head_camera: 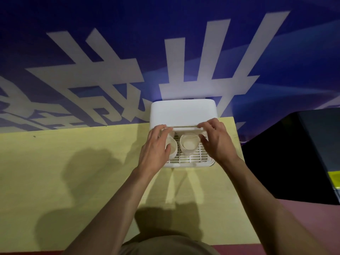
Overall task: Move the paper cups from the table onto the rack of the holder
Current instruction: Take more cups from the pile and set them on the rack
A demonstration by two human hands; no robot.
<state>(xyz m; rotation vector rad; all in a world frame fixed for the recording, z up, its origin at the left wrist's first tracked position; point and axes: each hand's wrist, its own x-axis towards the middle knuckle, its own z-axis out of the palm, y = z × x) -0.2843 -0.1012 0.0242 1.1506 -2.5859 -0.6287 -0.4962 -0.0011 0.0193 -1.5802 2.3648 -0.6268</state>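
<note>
Reaching over the yellow table (73, 162), I have both hands at the white holder (182, 111). My left hand (156, 148) has its fingers up by the front edge of the lid (184, 127), and my right hand (215, 140) curls its fingers on that same edge. I think I am holding the lid, but I cannot tell how tight. Two paper cups (189, 144) sit on the rack (198, 155), side by side. The left one is partly hidden under my hand. I see no cups on the table, so I think the moving is done. Maybe only closing the lid is left.
</note>
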